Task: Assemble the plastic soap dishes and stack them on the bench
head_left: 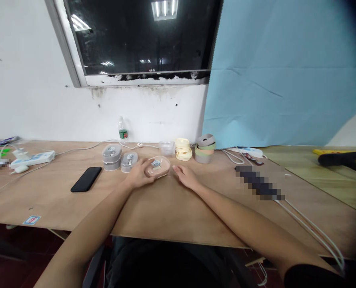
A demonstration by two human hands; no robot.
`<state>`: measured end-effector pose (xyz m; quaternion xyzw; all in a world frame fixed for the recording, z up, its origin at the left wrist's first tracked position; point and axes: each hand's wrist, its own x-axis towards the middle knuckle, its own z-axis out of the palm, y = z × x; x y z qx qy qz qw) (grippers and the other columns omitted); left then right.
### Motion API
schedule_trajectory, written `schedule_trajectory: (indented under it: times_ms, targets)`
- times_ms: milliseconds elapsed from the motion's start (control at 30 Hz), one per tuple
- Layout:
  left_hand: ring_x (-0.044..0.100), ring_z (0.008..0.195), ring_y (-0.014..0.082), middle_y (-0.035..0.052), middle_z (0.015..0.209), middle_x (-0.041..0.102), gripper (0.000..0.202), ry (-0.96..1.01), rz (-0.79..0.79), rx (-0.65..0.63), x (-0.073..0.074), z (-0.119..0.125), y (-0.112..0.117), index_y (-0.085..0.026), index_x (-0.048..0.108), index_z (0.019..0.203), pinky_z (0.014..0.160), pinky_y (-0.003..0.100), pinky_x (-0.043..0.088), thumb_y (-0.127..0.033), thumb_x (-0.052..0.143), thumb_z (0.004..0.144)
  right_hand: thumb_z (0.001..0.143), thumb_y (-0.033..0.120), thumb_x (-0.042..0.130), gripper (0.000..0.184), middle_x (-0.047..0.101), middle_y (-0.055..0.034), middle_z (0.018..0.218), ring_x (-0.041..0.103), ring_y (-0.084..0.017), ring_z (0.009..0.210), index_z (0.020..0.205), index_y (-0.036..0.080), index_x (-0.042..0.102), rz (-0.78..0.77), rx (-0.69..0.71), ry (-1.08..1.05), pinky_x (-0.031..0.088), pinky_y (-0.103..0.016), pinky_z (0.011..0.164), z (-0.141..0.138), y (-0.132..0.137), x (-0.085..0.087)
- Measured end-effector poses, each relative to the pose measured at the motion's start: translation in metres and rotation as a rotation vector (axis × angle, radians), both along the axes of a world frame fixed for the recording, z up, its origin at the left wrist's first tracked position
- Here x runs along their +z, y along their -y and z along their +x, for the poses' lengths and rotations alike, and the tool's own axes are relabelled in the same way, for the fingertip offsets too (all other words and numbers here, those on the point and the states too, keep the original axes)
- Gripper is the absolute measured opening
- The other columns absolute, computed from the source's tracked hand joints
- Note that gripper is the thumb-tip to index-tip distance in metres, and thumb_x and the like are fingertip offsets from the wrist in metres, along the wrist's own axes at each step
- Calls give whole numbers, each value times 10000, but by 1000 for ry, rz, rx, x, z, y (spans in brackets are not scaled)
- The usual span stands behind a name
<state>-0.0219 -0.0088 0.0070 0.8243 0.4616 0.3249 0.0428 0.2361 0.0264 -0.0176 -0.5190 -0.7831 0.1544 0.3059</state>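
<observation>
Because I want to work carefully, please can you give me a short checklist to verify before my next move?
Left hand touches the clear oval plastic container: ok.
Right hand touches this container: not ok, its fingertips stop just beside it.
Container lid fully closed: cannot tell, the picture is too small.
Black smartphone apart from both hands: ok.
Nearest grey-lidded container apart from left hand: cannot tell, they look very close.
Plastic water bottle upright: ok.

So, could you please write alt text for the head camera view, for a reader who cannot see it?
A person's left hand rests on a clear oval plastic container on a plywood table, with the right hand just beside it. Stacked grey containers, cream containers and a black smartphone lie nearby.
</observation>
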Motion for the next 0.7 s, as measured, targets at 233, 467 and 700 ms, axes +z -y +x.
schedule_trajectory:
  times_ms: [233,467,700]
  targets:
    - [437,1214,285,113,1270,419,779,248,313,385,7,-32,-14,-218,423,1368,1060,406,360,-420,723,678,914,577,356,489,705,-59,1025,639,-217,921,1054,220,659,-4,7,19,432,-286,760,0,-5,-7]
    - [422,1213,310,121,1273,432,831,256,232,655,-1,-54,-27,-238,415,1365,1043,435,353,-462,751,638,894,548,426,438,708,-59,920,630,-189,805,1024,215,680,18,29,81,419,-269,702,0,-5,-8]
    - [406,1242,366,178,1356,402,790,127,43,833,-4,-54,-26,-200,452,1316,982,477,378,-608,654,670,872,528,481,384,710,-49,887,630,-186,781,1002,228,683,17,28,131,403,-256,649,1,-5,-9]
